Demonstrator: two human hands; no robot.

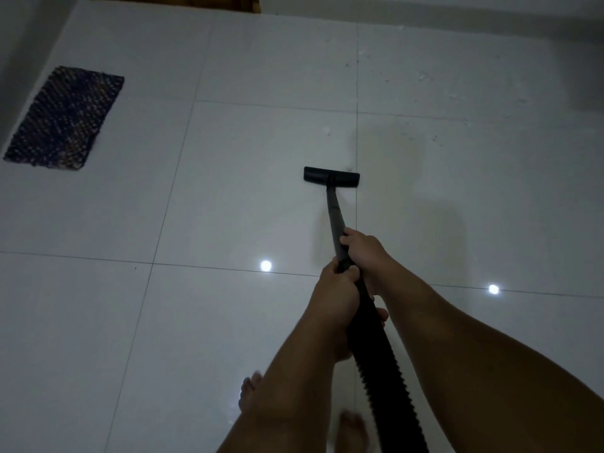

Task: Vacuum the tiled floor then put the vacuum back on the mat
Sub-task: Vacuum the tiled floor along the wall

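A black vacuum wand (334, 210) slants down to its flat floor head (331, 178), which lies on the glossy white tiled floor (228, 207) beside a grout line. My right hand (361, 250) grips the wand higher up the tube. Just behind it, my left hand (336, 289) grips the spot where the wand meets the ribbed black hose (385, 371), which runs down between my forearms. A dark woven mat (65, 117) lies on the floor at the far left, near the wall. The vacuum's body is out of view.
Small specks of debris (421, 76) dot the tiles beyond the floor head, toward the far wall (425, 14). A wooden door edge (183, 0) shows at the top. My bare feet (251, 390) stand at the bottom. Two ceiling lights reflect off the tiles.
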